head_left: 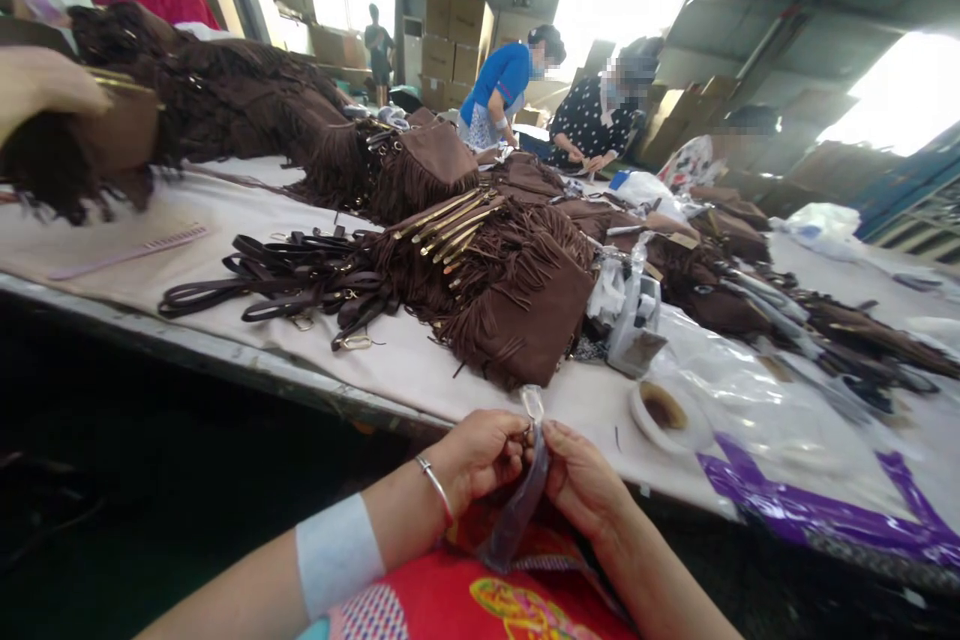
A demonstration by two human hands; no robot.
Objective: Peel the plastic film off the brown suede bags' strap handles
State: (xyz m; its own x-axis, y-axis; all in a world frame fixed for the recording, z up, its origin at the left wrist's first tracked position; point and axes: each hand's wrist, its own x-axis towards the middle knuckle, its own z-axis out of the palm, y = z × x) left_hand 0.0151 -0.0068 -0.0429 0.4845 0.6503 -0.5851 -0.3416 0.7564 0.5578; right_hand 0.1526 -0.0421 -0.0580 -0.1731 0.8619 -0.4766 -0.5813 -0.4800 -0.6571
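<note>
One greyish, film-like strip [517,505] with one pale clip [533,403] hung at the near edge of the bench [405,360], pinched by the left hand's [480,460] curled fingers and the right hand's [585,480] closed ones. Its slick-looking surface could have slipped from a loosened pinch. Beyond the edge sat one tape roll [664,408], fringed bags [536,310] and straps [300,280], too tangled to count.

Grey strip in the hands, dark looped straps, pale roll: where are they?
Grey strip [517,512]: head view, hanging lower part.
Dark looped straps [322,268]: head view, middle of pile.
Pale roll [667,408]: head view, brown inner core.
</note>
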